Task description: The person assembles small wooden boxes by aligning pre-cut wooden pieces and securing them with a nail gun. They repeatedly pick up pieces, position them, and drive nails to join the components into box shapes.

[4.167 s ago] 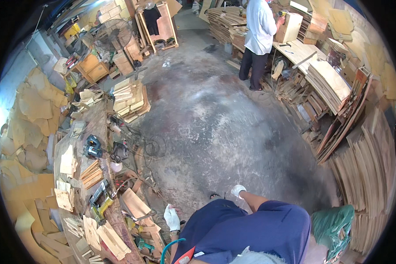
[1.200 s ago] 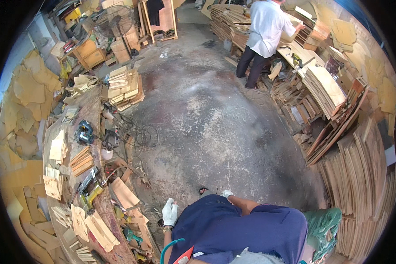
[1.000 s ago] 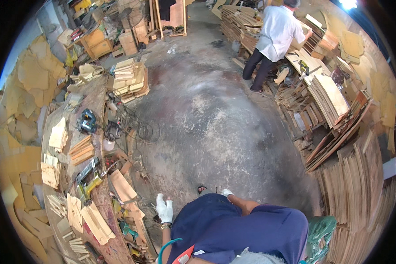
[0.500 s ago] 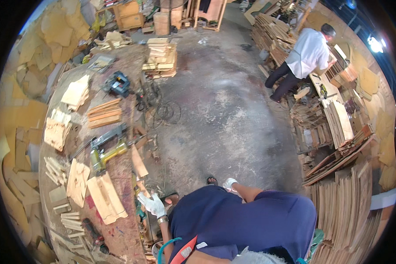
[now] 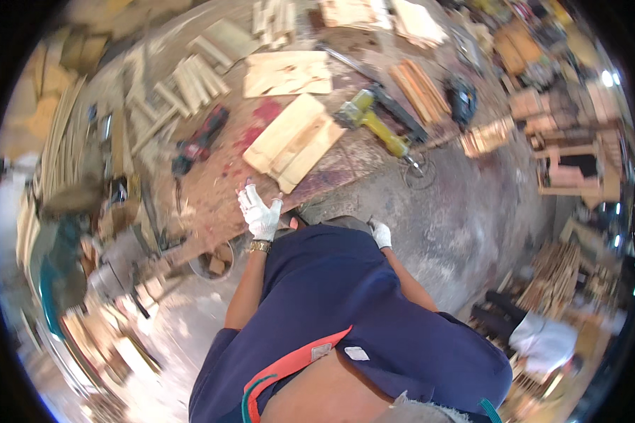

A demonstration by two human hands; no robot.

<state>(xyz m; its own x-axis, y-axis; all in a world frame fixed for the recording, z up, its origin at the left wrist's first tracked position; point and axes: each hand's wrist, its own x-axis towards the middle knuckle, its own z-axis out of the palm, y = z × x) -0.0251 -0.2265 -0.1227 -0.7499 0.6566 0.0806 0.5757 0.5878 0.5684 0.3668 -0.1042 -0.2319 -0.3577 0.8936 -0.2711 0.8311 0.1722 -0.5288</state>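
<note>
Left hand [image 5: 259, 213] and right hand [image 5: 382, 233]: white knitted cloth gloves, matt; a metal-looking wristband [image 5: 259, 247] on the left. Workbench [image 5: 212, 197]: rough wood, stained red, dusty. Boards [image 5: 295, 141]: pale bare wood, unfinished, matt. Power saw [image 5: 371, 120]: yellow plastic body, slightly glossy. Small power tool [image 5: 199, 143]: red and black plastic. Floor [image 5: 466, 218]: rough grey concrete. Shirt [image 5: 353, 317]: dark blue cloth, matt.
</note>
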